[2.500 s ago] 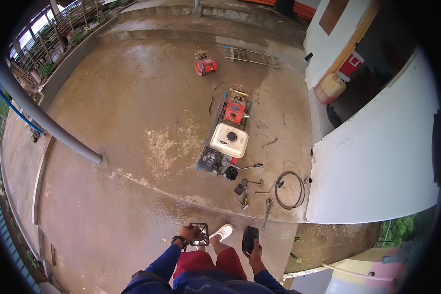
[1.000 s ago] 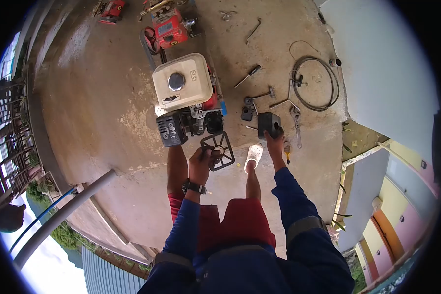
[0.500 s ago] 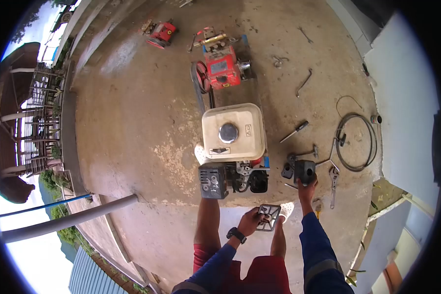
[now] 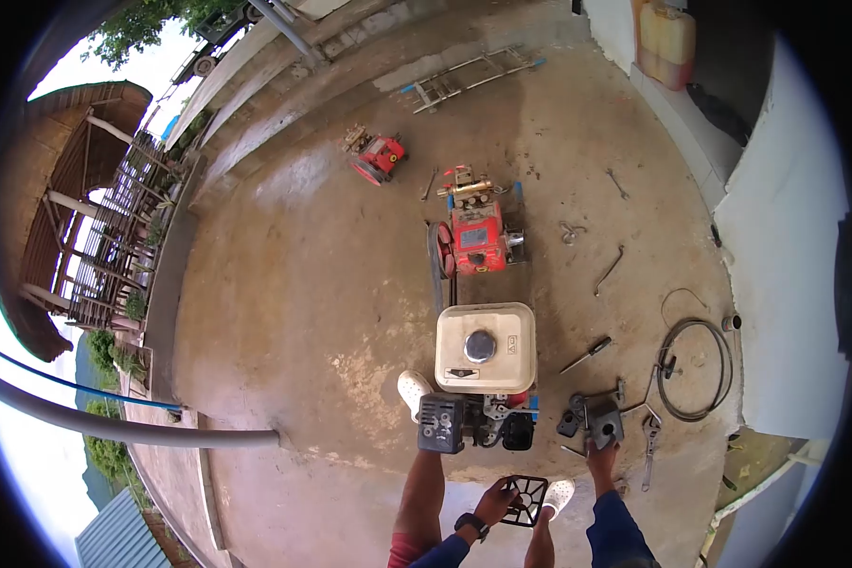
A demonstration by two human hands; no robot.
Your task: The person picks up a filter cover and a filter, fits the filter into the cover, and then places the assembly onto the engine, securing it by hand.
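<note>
My left hand (image 4: 492, 505), with a watch at the wrist, grips a square black plastic frame with spokes (image 4: 532, 517) by its left side. My right hand (image 4: 602, 459) is closed on the near edge of a dark box-shaped plastic part with a round hole (image 4: 607, 428), low over the loose tools. Just ahead of both hands stands a small engine with a cream fuel tank (image 4: 488, 379). Its slotted black muffler guard (image 4: 441, 424) is at the left, and a black square intake housing (image 4: 518, 434) sits at the right.
Beyond the engine stands a red pump (image 4: 478, 237); a second red pump (image 4: 381, 159) lies farther off. At right are a screwdriver (image 4: 587, 355), an adjustable wrench (image 4: 649, 452), a small black part (image 4: 570, 422) and a coiled cable (image 4: 694, 369). White shoes (image 4: 414, 394) flank the engine.
My view has tilted up, so the engine and hands appear lower in it. Both hands keep their parts; the right-hand part now shows its holed face more upward.
</note>
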